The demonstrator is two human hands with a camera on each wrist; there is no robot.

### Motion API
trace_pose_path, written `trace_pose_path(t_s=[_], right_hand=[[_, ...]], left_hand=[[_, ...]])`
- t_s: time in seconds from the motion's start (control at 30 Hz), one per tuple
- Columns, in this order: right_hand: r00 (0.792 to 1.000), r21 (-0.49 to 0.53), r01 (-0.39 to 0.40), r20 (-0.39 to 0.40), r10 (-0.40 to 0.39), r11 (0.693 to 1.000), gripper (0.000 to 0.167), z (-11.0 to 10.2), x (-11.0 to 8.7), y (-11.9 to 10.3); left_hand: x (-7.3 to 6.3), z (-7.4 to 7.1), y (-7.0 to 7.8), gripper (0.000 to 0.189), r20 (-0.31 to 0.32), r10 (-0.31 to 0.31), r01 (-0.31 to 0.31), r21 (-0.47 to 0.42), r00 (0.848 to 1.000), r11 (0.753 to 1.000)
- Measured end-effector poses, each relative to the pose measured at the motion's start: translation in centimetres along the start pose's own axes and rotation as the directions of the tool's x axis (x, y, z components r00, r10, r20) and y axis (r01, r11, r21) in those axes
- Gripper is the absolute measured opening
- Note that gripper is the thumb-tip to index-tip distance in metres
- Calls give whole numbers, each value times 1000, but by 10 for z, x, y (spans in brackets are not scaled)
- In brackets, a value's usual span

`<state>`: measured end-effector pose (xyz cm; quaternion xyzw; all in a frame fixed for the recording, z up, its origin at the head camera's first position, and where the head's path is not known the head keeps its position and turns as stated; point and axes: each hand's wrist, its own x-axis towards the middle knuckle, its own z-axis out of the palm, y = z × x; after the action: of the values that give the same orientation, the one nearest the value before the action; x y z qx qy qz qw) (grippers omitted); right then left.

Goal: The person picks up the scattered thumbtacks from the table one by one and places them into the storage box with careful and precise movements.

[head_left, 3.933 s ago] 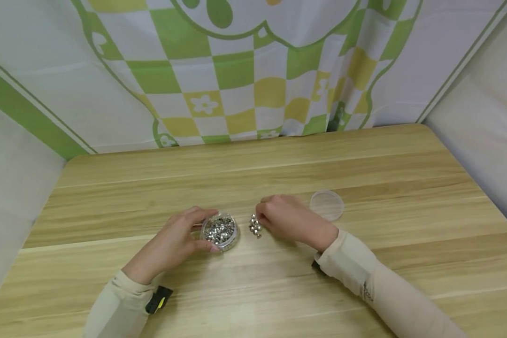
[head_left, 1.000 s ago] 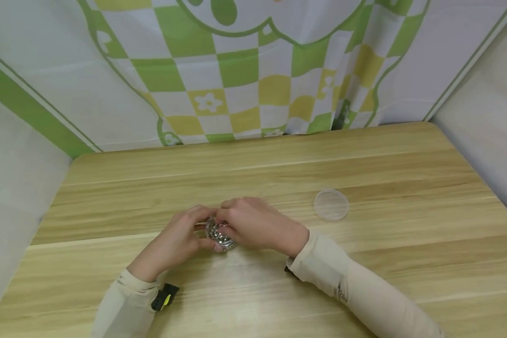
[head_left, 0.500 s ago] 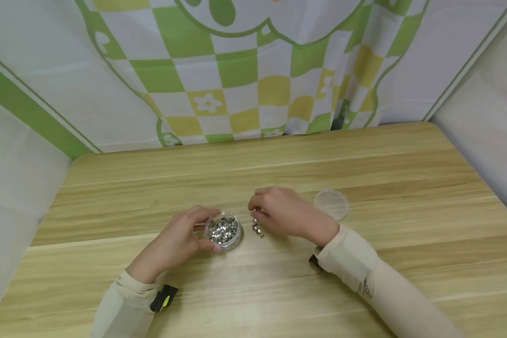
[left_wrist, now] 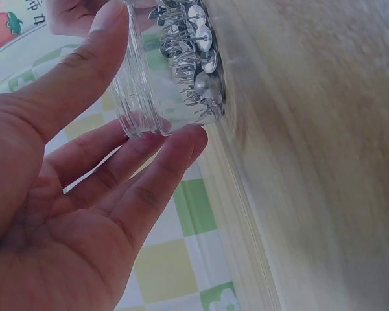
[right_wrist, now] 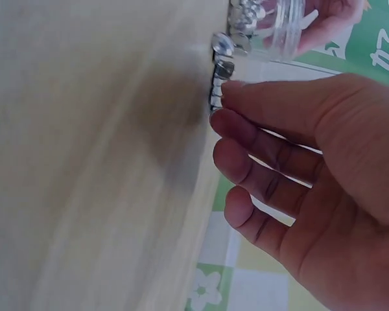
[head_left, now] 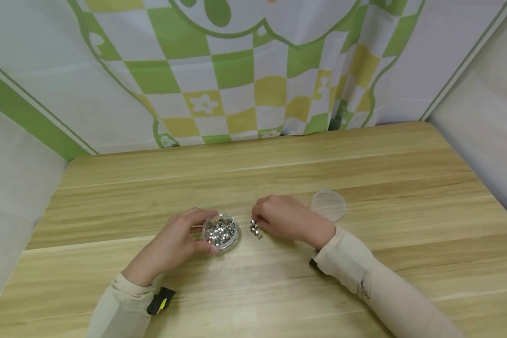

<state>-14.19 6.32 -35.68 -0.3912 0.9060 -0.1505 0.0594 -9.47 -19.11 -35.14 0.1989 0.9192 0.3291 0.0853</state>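
My left hand point(head_left: 175, 244) holds a low, clear round jar point(head_left: 236, 238) from its left side, thumb in front and fingers behind. Inside the jar lie many silver thumbtacks point(left_wrist: 204, 39), their flat heads and pins showing through the wall in the left wrist view. Just right of the jar, a small cluster of thumbtacks point(head_left: 255, 229) rests on the table. My right hand point(head_left: 285, 218) is over that cluster, its thumb and index fingertip pinching at a thumbtack point(right_wrist: 216, 94) close to the tabletop. The other fingers curl loosely, and they partly hide the cluster in the head view.
A clear round lid point(head_left: 328, 205) lies on the table behind my right wrist. The wood-grain table point(head_left: 253, 300) runs back to a green, yellow and white checked curtain point(head_left: 236, 70). White cloth hangs at both sides.
A second ago my right hand was over the jar; it then moved right to the cluster and lowered there. Fewer loose thumbtacks show than in the oldest frame. My left hand stays at the jar.
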Motion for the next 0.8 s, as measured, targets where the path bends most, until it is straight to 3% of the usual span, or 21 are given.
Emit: trace_pose_path(t_s=[0.33,0.57,0.67,0.8], right_hand=[[1000,-22,-29,-8,29,999,22,-2,1,-5],[981,-11,111,-160,-111,994,10,-9,10,-25],[971,-12,154,-181,-154,988,13,-10,20,-36],[972,-42,156,-173,-161,987,15,-7,31,-44]], left_hand=[[0,0,0,73,-4,7,-7,-1,1000,1000],[0,-1,-2,72,11,9,-9,-3,1000,1000],[0,-2,-3,70,16,12,-12,-11,1000,1000],[1,-1,-3,67,24,21,-20,-25,999,999]])
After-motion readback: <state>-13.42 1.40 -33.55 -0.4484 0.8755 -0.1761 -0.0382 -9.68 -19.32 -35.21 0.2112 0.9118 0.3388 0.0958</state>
